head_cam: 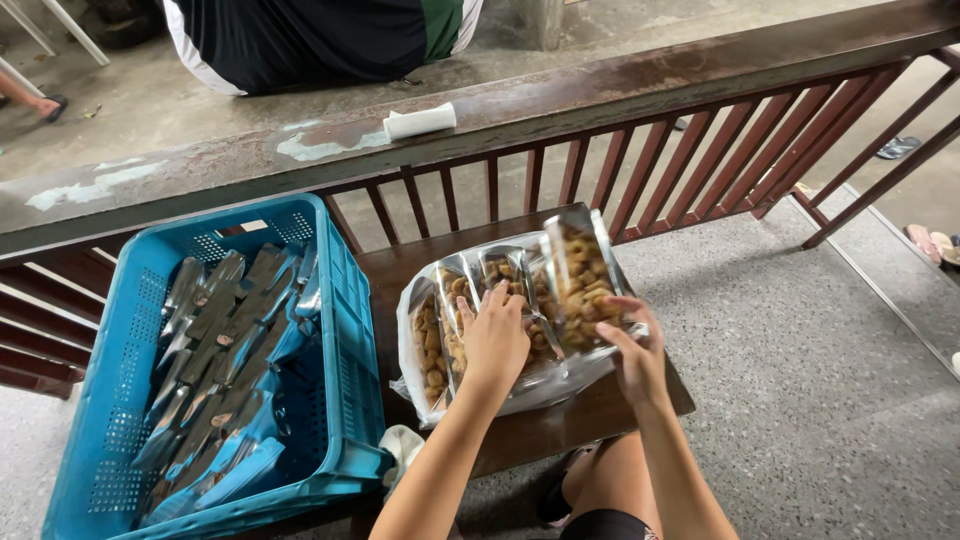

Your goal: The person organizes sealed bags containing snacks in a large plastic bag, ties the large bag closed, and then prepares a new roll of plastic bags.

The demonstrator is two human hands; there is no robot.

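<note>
1. Clear snack pouches (500,310) of brown, nut-like pieces, stood in a row on a dark wooden bench (400,265) inside a larger clear plastic bag (412,345), just right of the blue crate.
2. Left hand (492,343) laid on the middle pouches, fingers loosely spread and curled over their tops, touching rather than clearly clamping.
3. Right hand (638,352) closed round the rightmost pouch (583,285), thumb across its front, holding it upright and raised a little above the others.
4. Blue perforated plastic crate (345,330) at the left end of the bench, packed with rows of flat, dark silvery foil pouches (215,350) standing on edge.
5. Reddish-brown railing (640,165) directly behind the bench; small white roll (420,121) on its top ledge.
6. Bench front edge close under the pouches; open grey speckled floor (800,350) to the right.
7. Whitish cloth (403,445) below the crate's near corner.
</note>
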